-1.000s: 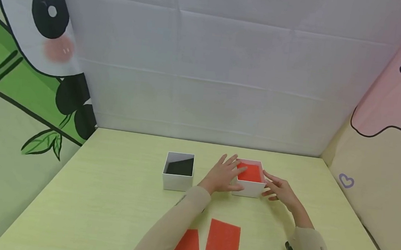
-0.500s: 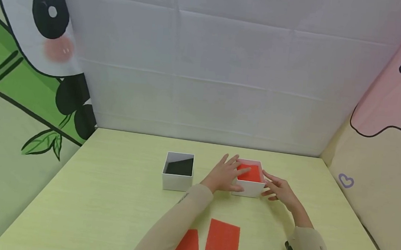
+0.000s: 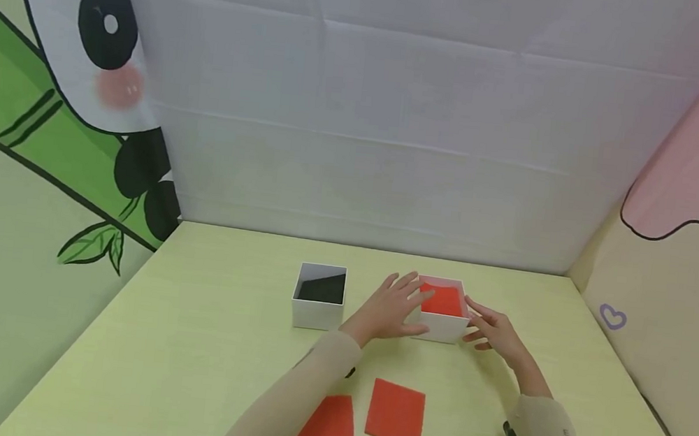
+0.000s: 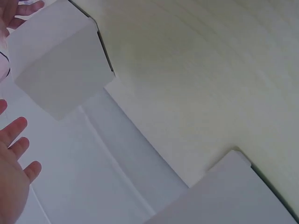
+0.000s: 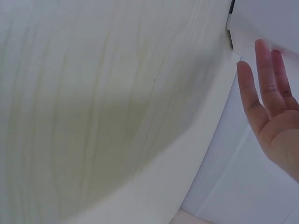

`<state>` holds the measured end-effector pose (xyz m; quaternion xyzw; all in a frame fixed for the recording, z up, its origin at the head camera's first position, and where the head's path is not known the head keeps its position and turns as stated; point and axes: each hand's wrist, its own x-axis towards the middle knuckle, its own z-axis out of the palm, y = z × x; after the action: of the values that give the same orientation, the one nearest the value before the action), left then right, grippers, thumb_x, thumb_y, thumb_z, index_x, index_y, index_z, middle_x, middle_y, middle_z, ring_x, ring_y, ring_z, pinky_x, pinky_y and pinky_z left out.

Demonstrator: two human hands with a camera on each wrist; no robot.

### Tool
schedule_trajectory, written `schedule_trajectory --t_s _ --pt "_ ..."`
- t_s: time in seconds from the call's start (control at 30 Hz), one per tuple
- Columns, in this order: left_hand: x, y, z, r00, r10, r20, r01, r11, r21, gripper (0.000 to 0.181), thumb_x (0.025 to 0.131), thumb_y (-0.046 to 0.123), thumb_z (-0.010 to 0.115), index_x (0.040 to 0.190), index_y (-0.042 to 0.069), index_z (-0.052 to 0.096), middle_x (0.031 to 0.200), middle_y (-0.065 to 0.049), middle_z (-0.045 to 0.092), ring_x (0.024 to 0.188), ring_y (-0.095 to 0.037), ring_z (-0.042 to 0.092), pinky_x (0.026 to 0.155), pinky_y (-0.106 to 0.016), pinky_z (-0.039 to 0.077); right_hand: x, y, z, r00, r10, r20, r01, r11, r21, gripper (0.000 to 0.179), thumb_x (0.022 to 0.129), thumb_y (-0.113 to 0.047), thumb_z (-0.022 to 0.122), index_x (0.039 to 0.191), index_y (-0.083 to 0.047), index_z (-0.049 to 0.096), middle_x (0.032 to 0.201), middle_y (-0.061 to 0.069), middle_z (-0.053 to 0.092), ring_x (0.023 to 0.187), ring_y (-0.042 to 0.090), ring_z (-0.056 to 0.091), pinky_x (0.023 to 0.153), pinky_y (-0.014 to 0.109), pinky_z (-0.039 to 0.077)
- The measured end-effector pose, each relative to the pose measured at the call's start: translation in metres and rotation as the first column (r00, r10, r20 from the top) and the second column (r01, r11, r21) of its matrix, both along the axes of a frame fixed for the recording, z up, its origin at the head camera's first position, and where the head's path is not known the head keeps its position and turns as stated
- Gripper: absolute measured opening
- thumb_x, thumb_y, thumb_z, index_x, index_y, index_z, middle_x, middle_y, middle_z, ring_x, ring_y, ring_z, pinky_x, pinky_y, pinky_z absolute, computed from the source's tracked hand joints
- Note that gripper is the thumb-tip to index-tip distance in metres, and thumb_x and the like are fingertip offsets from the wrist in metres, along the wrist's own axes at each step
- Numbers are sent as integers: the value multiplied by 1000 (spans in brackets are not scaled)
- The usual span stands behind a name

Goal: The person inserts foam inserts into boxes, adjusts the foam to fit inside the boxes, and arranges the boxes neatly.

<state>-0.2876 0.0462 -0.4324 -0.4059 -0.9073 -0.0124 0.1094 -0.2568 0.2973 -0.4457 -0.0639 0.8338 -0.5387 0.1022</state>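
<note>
Two white open-topped boxes stand side by side on the table. The right box [image 3: 440, 328] has red sheet material [image 3: 445, 300] inside; the left box [image 3: 317, 315] has a black piece [image 3: 324, 288] in it. My left hand [image 3: 386, 311], fingers spread and straight, is at the right box's left side, with one finger overlapping the opening in the head view. At the opposite side, my right hand [image 3: 498, 334] has its loosely extended fingertips right at the wall. The right wrist view shows its fingers [image 5: 265, 77] straight beside the white box wall [image 5: 275, 23].
Two red fabric-like rectangles lie on the table nearer me, one at centre [image 3: 396, 414] and one partly under the left forearm [image 3: 332, 427] in view. A white curtain [image 3: 344, 140] hangs behind the pale yellow table [image 3: 198, 344]. Printed walls stand at both sides.
The head view has turned slightly left, so the boxes and red pieces sit a little further right in frame. Both hands stay at the right box's sides.
</note>
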Motion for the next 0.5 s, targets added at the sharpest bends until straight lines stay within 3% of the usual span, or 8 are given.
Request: schedule_trajectory --t_s 0.2,0.5 --pt "12 -10 4 1000 -16 -1 16 999 38 61 85 52 48 136 20 38 137 -3 37 129 -20 24 103 -40 19 1 1 -1 1000 5 -11 -5 1000 -11 49 95 -17 44 139 -5 27 99 21 56 86 42 58 68 46 49" --pt "30 -25 9 998 -31 55 26 996 88 56 86 49 50 132 17 44 132 -2 44 124 -19 32 99 -36 28 1 1 -1 1000 12 -14 -12 1000 -19 48 95 -15 44 139 -5 26 97 19 56 87 42 58 68 47 49"
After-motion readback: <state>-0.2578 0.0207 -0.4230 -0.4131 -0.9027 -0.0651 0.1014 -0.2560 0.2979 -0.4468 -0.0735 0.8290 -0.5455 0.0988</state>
